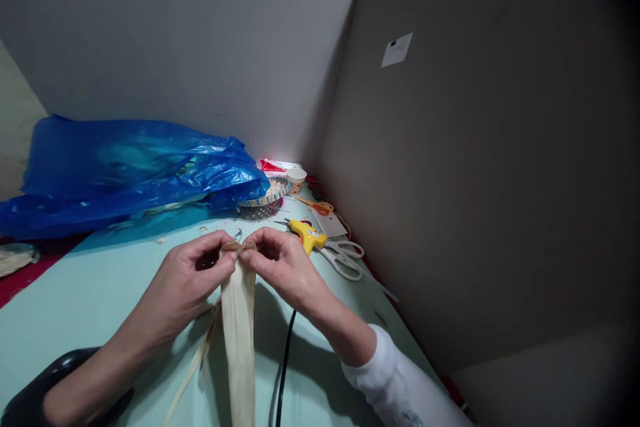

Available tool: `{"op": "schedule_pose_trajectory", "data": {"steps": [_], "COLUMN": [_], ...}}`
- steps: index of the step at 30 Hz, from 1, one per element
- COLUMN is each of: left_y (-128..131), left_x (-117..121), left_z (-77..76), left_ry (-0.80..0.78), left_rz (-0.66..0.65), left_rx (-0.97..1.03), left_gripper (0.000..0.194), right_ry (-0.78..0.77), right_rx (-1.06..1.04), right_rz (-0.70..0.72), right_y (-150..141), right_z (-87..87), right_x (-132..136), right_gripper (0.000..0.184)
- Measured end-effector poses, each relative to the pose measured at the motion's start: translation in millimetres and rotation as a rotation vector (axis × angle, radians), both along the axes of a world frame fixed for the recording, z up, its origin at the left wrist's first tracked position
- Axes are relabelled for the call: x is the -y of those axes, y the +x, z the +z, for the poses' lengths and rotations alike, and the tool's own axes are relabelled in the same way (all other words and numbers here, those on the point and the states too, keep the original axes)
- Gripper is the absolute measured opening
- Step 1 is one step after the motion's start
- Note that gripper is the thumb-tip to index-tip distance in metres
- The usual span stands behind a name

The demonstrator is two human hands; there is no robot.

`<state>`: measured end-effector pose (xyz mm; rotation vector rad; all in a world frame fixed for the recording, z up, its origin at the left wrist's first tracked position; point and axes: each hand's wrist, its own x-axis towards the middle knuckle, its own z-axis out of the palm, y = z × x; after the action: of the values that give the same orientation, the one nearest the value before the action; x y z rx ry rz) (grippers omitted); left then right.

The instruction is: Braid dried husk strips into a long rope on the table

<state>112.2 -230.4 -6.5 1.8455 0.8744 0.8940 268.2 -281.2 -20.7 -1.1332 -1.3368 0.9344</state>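
Note:
A long, pale, ribbed strip that looks like dried husk or leaf (239, 340) hangs down between my hands toward the lower edge of the view. My left hand (193, 273) pinches its upper end between thumb and forefinger. Close beside it, my right hand (277, 260) pinches the same end, the fingertips of both hands almost touching. The very top of the strip is brownish and partly hidden by the fingers. Thinner dry strands (200, 353) trail below my left hand. A small metal safety pin (238, 235) shows just beyond the fingertips.
Beyond my right hand lie a yellow glue gun (309, 235), white-handled scissors (344, 259) and orange-handled scissors (320, 206). A paper cup (297, 179) and a round basket (270, 192) stand near the corner. A blue plastic bag (135, 170) covers the back left. Grey partitions (225, 47) rise behind. A black cable (287, 367) runs forward.

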Motion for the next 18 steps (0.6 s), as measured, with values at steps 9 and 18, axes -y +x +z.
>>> {"op": "schedule_pose_trajectory", "data": {"steps": [9,18], "left_y": [-6.0,-7.1], "left_x": [-5.9,-7.0], "left_z": [-7.0,-6.4], "left_ry": [-0.062,-0.020], "left_rz": [-0.089,-0.090], "left_rx": [-0.053,-0.064], "left_gripper": [0.029,0.032], "right_ry": [-0.004,-0.027], "right_rx": [0.013,0.034], "right_rz": [-0.016,-0.050], "right_y": [2.8,3.7], "right_z": [4.7,3.2], "right_x": [0.1,0.5], "right_gripper": [0.017,0.014]}}
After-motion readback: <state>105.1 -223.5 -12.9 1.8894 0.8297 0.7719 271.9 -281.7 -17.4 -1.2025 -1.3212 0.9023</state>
